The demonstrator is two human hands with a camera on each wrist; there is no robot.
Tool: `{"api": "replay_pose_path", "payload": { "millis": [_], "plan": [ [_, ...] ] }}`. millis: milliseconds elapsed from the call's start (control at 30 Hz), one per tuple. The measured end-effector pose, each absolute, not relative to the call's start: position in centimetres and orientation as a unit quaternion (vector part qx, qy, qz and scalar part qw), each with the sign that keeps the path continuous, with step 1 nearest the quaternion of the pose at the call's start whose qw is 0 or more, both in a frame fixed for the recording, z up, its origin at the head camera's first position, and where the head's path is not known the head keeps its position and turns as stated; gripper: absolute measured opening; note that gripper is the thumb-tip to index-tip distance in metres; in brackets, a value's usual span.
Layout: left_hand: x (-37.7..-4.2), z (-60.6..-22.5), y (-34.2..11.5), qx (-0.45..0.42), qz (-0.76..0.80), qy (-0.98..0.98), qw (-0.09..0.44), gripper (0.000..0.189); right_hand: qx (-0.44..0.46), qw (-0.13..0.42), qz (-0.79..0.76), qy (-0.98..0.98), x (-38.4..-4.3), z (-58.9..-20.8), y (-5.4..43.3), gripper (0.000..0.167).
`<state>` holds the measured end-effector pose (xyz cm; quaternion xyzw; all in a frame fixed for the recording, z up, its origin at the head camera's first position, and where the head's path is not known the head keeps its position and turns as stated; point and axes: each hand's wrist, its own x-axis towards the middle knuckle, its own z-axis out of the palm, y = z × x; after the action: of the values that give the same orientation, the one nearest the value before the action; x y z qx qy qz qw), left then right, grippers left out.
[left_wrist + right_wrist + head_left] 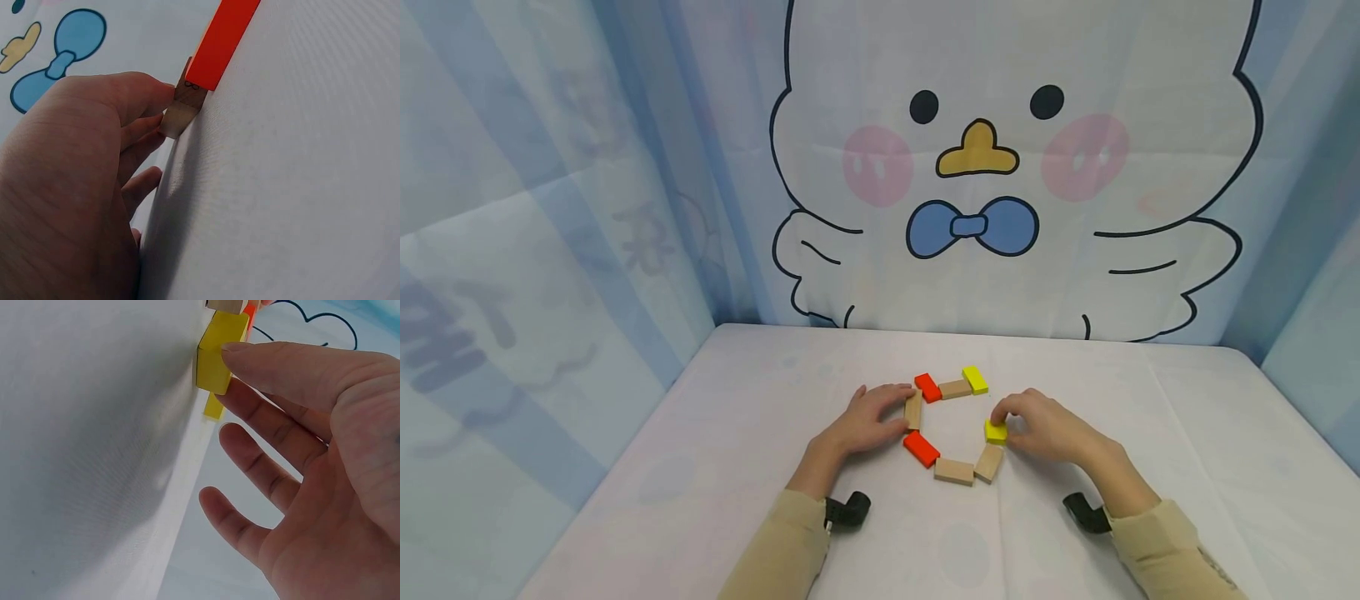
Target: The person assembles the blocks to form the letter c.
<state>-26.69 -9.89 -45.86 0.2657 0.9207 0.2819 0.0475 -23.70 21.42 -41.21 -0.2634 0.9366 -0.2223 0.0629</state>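
Small rectangular blocks lie in a rough ring on the white tabletop. On its left side, my left hand [872,419] holds a plain wooden block [913,410] between thumb and fingers. One red block [921,449] touches that block's near end, and another red block [927,387] sits by its far end. At the right side, my right hand [1041,425] pinches a yellow block [219,353] between thumb and index finger, its other fingers spread. A plain wooden block [988,463] lies just nearer than this yellow block.
Another wooden block [954,472] forms the ring's near side. At the far side, a wooden block [956,389] lies beside a second yellow block [975,380]. A gap separates the two yellow blocks. A printed curtain [985,283] hangs behind the table [700,500].
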Motion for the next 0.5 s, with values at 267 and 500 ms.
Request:
{"api": "replay_pose_path", "payload": {
  "millis": [267, 500],
  "plan": [
    [-26.64, -45.84, -9.92, 0.267, 0.284, 0.920, 0.048, 0.055, -0.268, 0.063, -0.224, 0.935, -23.50, -41.16, 21.43, 0.024],
    [-26.58, -45.71, -9.91, 0.267, 0.284, 0.919, 0.049, 0.055, -0.267, 0.062, -0.222, 0.936, -23.42, -41.18, 21.43, 0.024]
  ]
}}
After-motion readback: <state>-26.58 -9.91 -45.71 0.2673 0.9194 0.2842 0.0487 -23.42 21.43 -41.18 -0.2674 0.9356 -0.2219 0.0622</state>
